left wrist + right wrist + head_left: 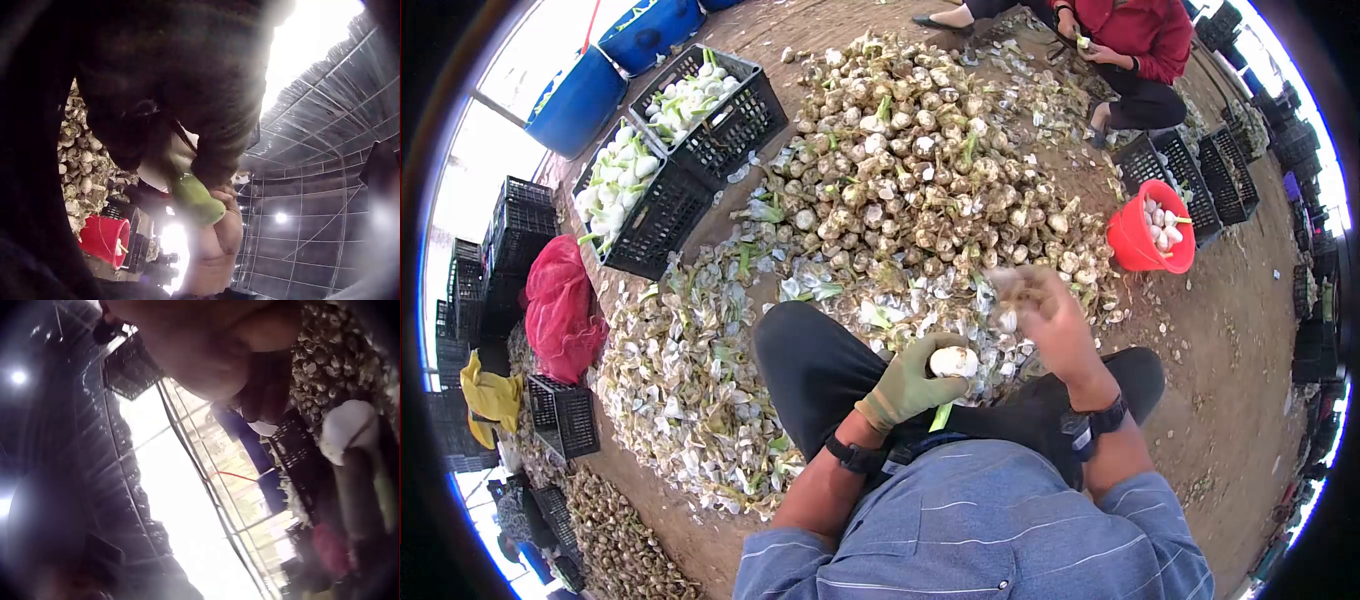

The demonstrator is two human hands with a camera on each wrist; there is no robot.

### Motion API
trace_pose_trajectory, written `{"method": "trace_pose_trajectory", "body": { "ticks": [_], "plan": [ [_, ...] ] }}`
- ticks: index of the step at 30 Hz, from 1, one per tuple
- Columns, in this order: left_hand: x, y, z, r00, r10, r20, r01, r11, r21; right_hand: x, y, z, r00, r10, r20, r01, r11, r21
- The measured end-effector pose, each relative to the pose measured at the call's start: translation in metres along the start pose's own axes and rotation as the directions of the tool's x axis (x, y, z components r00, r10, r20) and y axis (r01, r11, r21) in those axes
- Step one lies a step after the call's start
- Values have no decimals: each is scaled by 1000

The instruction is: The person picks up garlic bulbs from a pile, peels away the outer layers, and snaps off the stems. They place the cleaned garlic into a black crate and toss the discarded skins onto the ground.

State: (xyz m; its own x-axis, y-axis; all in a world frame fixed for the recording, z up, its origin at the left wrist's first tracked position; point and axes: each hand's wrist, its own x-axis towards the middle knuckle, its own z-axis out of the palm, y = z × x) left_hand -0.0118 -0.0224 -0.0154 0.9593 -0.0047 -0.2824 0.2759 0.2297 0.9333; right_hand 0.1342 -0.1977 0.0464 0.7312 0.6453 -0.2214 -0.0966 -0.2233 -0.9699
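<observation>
On your side of the garlic pile (900, 170), your gloved left hand (908, 385) grips the white bulb (953, 362), its green stem (941, 416) pointing away from the pile; your blurred right hand (1052, 325), nearer the pile, is apart from the bulb, its finger state unclear.

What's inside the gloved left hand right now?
The gloved left hand holds a whitish bulb, its upper face exposed; a green stalk sticks out below. The bulb's palm-facing side is covered, so its condition there can't be seen.
</observation>
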Motion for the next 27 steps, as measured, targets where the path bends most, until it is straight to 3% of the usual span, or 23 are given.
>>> {"method": "trace_pose_trajectory", "body": {
  "ticks": [1,2,5,8,11,15,18,20,22,23,24,25,26,27],
  "plan": [
    [-1,3,0,999,-38,-10,38,999,-26,0,-5,4,993,-115,-12,111,979,-169],
    [-1,5,1,997,-78,-15,77,996,-52,-1,0,2,936,-330,124,340,752,-564],
    [-2,4,2,998,-53,-24,50,992,-113,-17,-4,12,913,-188,362,362,782,-508],
    [-3,8,-1,995,-103,-19,104,993,61,-19,3,19,867,-326,376,492,680,-544],
    [-6,14,4,991,-97,-96,102,994,49,-22,13,20,829,-392,399,560,569,-602],
    [-5,8,1,993,-102,-58,108,988,111,-26,16,24,798,-421,432,598,461,-656],
    [-5,8,4,996,-64,-61,73,985,157,-16,21,21,829,-343,442,559,514,-650],
    [-4,2,3,997,-46,-56,54,986,157,-7,16,19,866,-326,380,499,610,-615],
    [-1,0,3,996,81,-33,-68,954,292,1,15,15,913,-286,292,404,737,-542],
    [0,1,1,990,143,-16,-127,925,358,4,16,13,960,-218,176,272,877,-396],
    [-2,12,1,993,118,5,-110,911,397,5,17,10,990,-122,74,135,967,-217],
    [-2,10,0,987,160,-32,-139,929,343,7,17,6,1000,-2,-8,2,1000,-17],
    [-3,4,2,978,198,-69,-171,942,289,9,9,-11,978,204,33,-207,962,179],
    [-3,0,3,966,235,-106,-205,950,237,9,13,-10,998,49,-40,-55,985,-165]
  ]
}}
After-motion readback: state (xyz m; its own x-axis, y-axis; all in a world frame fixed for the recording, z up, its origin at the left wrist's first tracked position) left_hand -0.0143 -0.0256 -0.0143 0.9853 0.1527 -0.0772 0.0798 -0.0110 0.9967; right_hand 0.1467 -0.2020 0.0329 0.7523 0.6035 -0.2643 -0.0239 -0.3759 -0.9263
